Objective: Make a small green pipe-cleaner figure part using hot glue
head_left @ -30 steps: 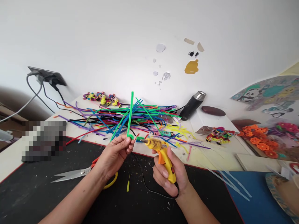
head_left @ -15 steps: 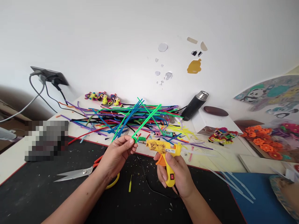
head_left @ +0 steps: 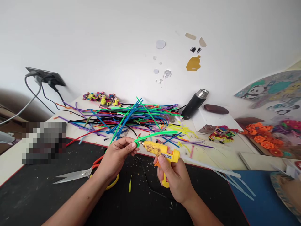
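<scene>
The left hand's point(head_left: 119, 155) thumb and forefinger pinch the small curled end of a green pipe cleaner point(head_left: 162, 134); its free length stretches right, above the glue gun point(head_left: 154, 148). The right hand point(head_left: 176, 177) wraps its fingers around the gun's yellow handle, thumb against the body; whether the trigger is squeezed, I cannot tell. The nozzle point(head_left: 141, 143) meets or nearly meets the curl, over the far edge of the black mat point(head_left: 145, 208).

The step in hand looks like gluing that curl. The next move seems to call for a steady pinch, with fingertips clear of the nozzle.

Below the left forearm, scissors point(head_left: 74, 175) lie on the mat, blades toward its left edge. Beyond the mat's far edge, a heap of coloured pipe cleaners point(head_left: 131, 117) spreads across the pale table point(head_left: 204, 157). A black flask point(head_left: 195, 103) leans near the table's back edge. Toward the right edge, translucent glue sticks point(head_left: 243, 191) rest partly on a blue mat point(head_left: 237, 205).
</scene>
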The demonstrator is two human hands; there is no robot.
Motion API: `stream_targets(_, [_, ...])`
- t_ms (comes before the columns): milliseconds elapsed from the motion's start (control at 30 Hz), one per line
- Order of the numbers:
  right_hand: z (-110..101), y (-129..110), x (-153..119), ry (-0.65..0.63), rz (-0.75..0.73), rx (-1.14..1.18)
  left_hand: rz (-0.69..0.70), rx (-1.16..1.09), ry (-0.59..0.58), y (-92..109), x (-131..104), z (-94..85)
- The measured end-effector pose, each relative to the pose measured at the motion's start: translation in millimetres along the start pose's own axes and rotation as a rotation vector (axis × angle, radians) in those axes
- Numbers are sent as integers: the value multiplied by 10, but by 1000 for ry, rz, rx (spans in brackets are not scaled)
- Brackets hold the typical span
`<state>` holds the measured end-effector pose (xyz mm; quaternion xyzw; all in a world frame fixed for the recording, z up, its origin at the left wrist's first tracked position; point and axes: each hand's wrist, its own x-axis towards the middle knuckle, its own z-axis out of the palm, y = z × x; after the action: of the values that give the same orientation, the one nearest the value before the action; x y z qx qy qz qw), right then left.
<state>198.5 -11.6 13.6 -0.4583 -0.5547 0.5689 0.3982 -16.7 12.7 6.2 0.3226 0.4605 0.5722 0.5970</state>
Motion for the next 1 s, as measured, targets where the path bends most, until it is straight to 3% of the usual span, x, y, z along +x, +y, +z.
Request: stream_targets(1000, [0, -118, -37, -22, -82, -206, 51, 60, -18, -51, 13, -43])
